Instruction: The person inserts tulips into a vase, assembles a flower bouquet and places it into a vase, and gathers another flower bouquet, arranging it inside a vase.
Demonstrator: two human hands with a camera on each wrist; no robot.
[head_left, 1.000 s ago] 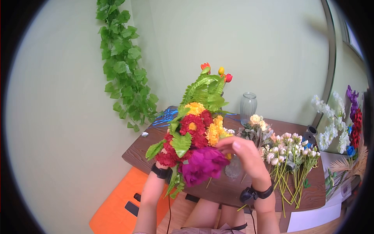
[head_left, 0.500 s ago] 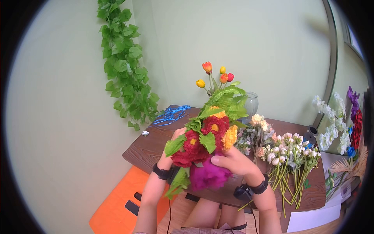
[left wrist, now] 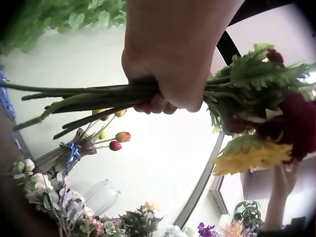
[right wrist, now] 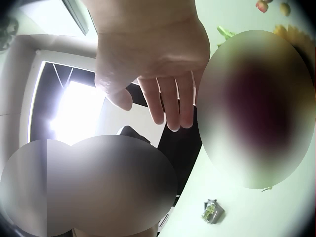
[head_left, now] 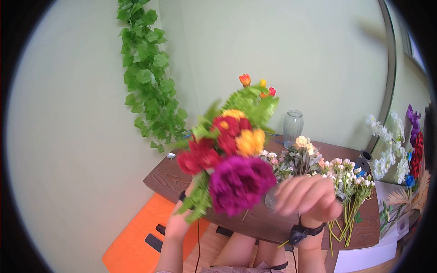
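Observation:
A mixed bouquet of artificial flowers is held up over the table's front part. It has a large purple flower [head_left: 241,184] at the near side, dark red flowers [head_left: 227,134], a yellow flower [head_left: 250,142] and fern leaves [head_left: 257,109]. My left hand [left wrist: 165,79] grips the bundled green stems [left wrist: 79,98] in a fist; from the head view the blooms hide it. Just right of the purple flower is my right hand [head_left: 307,195], slightly blurred and holding nothing. Its fingers [right wrist: 170,101] hang loosely extended in the right wrist view.
On the brown table [head_left: 164,175] stand a clear glass vase [head_left: 293,127] and, behind the bouquet, several tulips [left wrist: 121,137] tied with blue ribbon [left wrist: 73,152]. Peach flowers [head_left: 304,144] and long-stemmed white buds [head_left: 341,170] lie at the right. A phone [head_left: 154,242] rests on orange fabric at lower left.
Half a second ago my right hand was at the purple flower; it has since come away to the right. The bouquet has swung back left, its purple flower now facing the head camera more fully.

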